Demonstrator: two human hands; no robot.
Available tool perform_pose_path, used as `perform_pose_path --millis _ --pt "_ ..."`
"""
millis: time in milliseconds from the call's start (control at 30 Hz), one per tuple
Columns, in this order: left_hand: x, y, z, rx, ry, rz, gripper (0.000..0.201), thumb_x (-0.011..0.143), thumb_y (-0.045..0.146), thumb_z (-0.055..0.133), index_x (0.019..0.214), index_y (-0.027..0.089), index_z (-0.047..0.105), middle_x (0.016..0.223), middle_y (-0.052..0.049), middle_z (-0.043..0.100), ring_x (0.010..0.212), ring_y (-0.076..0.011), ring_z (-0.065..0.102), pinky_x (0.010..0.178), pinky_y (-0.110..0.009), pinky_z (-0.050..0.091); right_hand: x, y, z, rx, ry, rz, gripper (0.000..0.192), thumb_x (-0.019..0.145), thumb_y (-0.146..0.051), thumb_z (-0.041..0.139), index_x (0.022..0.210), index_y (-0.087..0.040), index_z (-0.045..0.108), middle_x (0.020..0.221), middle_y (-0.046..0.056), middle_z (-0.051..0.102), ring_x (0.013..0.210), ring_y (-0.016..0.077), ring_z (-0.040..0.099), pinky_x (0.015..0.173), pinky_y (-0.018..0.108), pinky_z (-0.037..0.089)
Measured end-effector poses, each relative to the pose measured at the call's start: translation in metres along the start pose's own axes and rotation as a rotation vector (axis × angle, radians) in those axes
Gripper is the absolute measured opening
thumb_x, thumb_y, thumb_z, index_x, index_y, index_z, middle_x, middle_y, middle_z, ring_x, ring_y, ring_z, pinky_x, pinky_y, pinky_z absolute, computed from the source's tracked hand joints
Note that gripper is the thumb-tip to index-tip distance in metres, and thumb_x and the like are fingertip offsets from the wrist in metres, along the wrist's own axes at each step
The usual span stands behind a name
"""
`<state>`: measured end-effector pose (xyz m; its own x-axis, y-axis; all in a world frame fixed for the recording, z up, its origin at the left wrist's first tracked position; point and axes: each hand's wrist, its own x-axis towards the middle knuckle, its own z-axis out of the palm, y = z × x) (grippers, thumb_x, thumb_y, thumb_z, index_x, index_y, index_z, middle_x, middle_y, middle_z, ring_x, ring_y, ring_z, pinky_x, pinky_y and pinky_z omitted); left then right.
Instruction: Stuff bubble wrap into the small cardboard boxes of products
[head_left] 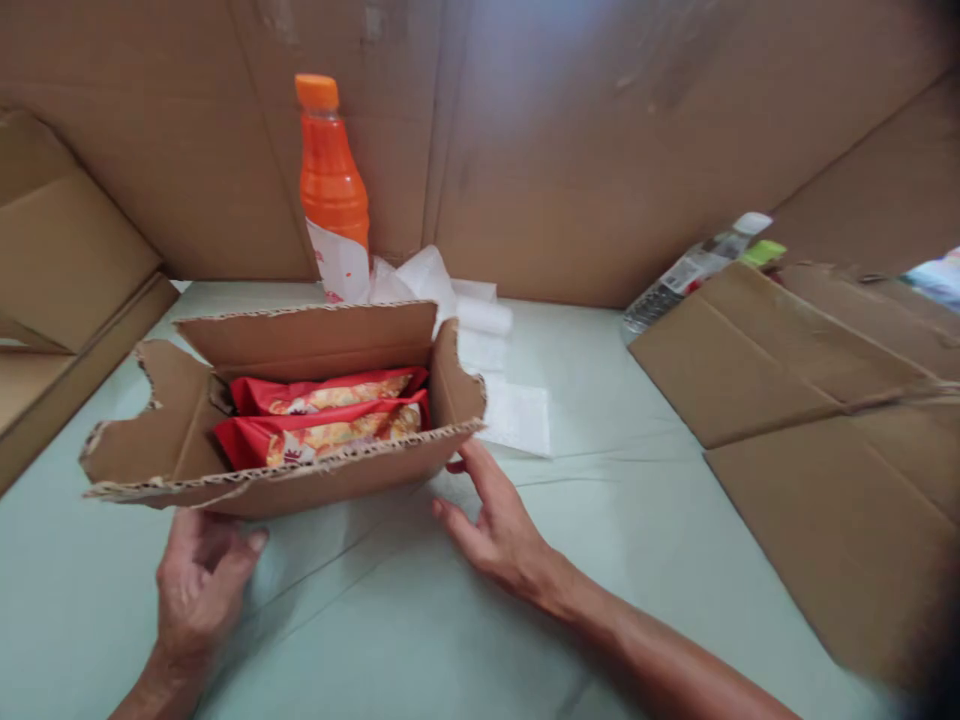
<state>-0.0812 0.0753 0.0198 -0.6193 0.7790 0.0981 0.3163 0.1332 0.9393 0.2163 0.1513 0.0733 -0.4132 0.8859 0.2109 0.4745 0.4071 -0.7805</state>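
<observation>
An open cardboard box (pixel 180 440) with torn flaps sits on a pale green surface (pixel 615 380). Two red snack packets (pixel 322 420) lie inside it. My left hand (pixel 199 580) rests just below the box's front left side, fingers loosely curled, holding nothing. My right hand (pixel 495 520) lies at the box's front right corner, fingers spread, fingertips touching or almost touching the cardboard. An orange drink bottle (pixel 330 190) stands upright right behind the box.
White paper and a paper roll (pixel 480 330) lie behind and to the right of the box. Flattened cardboard (pixel 810 420) covers the right side, with a lying bottle (pixel 690 270) at its far edge. Cardboard walls stand at the back and left.
</observation>
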Motion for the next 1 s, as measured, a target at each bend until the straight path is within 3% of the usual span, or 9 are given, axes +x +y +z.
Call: perform_pose_path --millis 100,200,333,467,567,667,733,867,1000 --pt "0.012 0.011 0.001 -0.116 0.071 -0.08 0.048 0.064 0.035 0.078 0.108 0.022 0.065 0.098 -0.002 0.071 0.089 -0.021 0.066 0.079 -0.03 0.055 0.016 0.009 -0.009 -0.042 0.01 -0.128 0.061 0.091 -0.019 0.051 0.151 -0.027 0.043 0.151 0.012 0.051 0.128 0.0271 0.058 0.096 0.046 0.058" --pt "0.014 0.02 -0.001 -0.116 0.057 -0.109 0.039 0.069 0.035 0.076 0.105 0.021 0.068 0.102 -0.002 0.071 0.097 -0.0234 0.065 0.085 -0.033 0.055 0.017 0.021 -0.025 -0.297 0.081 -0.224 0.047 0.092 -0.018 0.053 0.138 -0.025 0.057 0.148 0.013 0.054 0.131 0.03 0.055 0.105 0.053 0.05" --pt "0.013 0.031 -0.002 -0.112 0.025 -0.101 0.031 0.072 0.034 0.073 0.1 0.022 0.066 0.094 0.001 0.07 0.092 -0.0221 0.065 0.083 -0.034 0.055 0.022 0.046 -0.04 -0.492 0.137 -0.067 0.031 0.086 -0.021 0.061 0.116 -0.02 0.068 0.138 0.016 0.063 0.119 0.035 0.06 0.097 0.055 0.05" --pt "0.015 0.04 0.002 -0.128 0.049 -0.084 0.03 0.065 0.031 0.073 0.091 0.02 0.064 0.081 0.002 0.067 0.082 -0.0208 0.065 0.073 -0.032 0.055 0.025 0.059 -0.05 -0.427 0.277 0.001 0.022 0.093 -0.02 0.049 0.095 -0.021 0.071 0.105 0.011 0.076 0.098 0.0267 0.068 0.089 0.045 0.053" --pt "0.016 0.043 0.001 -0.155 0.061 -0.088 0.032 0.063 0.03 0.073 0.092 0.019 0.065 0.083 0.0 0.067 0.084 -0.0217 0.066 0.076 -0.034 0.055 0.012 0.051 -0.06 -0.146 0.489 0.1 0.02 0.094 -0.032 0.053 0.099 -0.021 0.068 0.103 0.008 0.074 0.092 0.0227 0.069 0.078 0.038 0.057" --pt "0.016 0.045 -0.002 -0.159 0.062 -0.095 0.037 0.066 0.03 0.073 0.099 0.015 0.065 0.093 -0.003 0.069 0.096 -0.0236 0.066 0.087 -0.037 0.054 -0.017 0.034 -0.068 0.412 0.718 0.304 0.02 0.084 -0.038 0.069 0.091 -0.02 0.065 0.094 0.004 0.071 0.087 0.0209 0.069 0.07 0.035 0.059" --pt "0.016 0.047 -0.004 -0.137 0.039 -0.103 0.037 0.073 0.029 0.072 0.106 0.014 0.064 0.101 -0.004 0.07 0.103 -0.024 0.066 0.091 -0.038 0.052 -0.047 0.019 -0.066 0.704 0.765 0.423 0.023 0.078 -0.037 0.077 0.085 -0.02 0.063 0.097 0.004 0.07 0.093 0.0216 0.07 0.074 0.035 0.061" --pt "0.011 0.043 -0.011 -0.126 0.063 0.008 0.057 0.08 0.028 0.072 0.131 0.011 0.052 0.133 -0.011 0.064 0.124 -0.0288 0.061 0.1 -0.04 0.051 -0.125 -0.02 -0.033 1.099 0.54 0.634 0.024 0.08 -0.037 0.078 0.091 -0.02 0.064 0.114 0.01 0.072 0.111 0.027 0.07 0.083 0.038 0.061" --pt "-0.026 0.04 -0.019 0.028 0.303 0.457 0.079 0.074 0.023 0.077 0.145 0.011 0.043 0.146 -0.018 0.055 0.128 -0.0338 0.059 0.104 -0.05 0.051 -0.184 -0.057 -0.011 1.239 -0.235 0.659 0.033 0.088 -0.042 0.071 0.109 -0.016 0.068 0.115 0.015 0.073 0.095 0.0247 0.075 0.064 0.029 0.059"
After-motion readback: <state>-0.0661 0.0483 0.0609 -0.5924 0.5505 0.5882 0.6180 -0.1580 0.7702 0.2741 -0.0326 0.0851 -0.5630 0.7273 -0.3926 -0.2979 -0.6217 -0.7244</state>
